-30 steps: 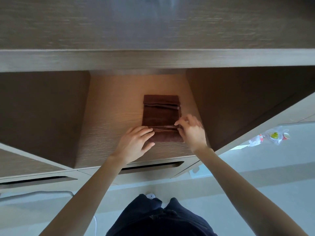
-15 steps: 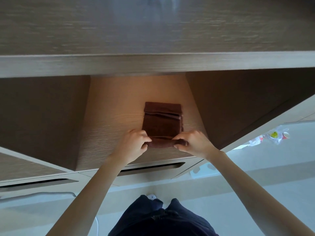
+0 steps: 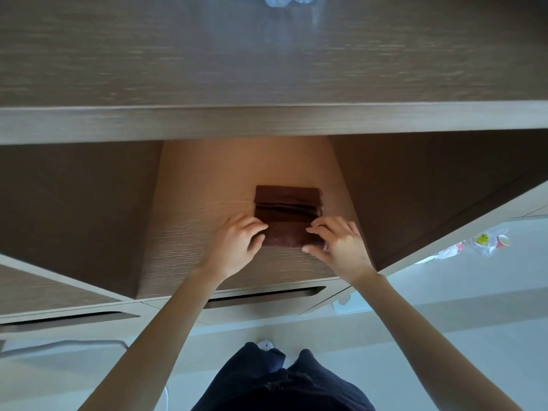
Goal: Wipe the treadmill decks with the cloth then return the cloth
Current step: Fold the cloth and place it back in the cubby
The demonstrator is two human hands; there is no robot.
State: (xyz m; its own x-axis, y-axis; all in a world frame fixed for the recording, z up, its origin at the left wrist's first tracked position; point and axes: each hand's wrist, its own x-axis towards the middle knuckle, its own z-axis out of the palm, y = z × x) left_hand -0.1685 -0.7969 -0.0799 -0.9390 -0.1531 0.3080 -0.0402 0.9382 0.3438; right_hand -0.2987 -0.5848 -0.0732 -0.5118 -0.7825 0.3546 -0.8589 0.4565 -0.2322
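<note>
Cloth (image 3: 287,215) folded, flat on shelf (image 3: 207,203), mid-cubby | left hand (image 3: 237,244) and right hand (image 3: 341,247) each pinch a near corner, fingers curled | tip: move both pinches level, evenly, or folds slump

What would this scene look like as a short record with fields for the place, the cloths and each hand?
Place: open light wooden shelf compartment
Task item: front folded dark brown cloth, on the shelf floor
Behind it: more folded dark brown cloths, touching it
Left hand: pinches the front cloth's left end
Right hand: pinches its right end
Floor at right: crumpled clear plastic bag
</note>
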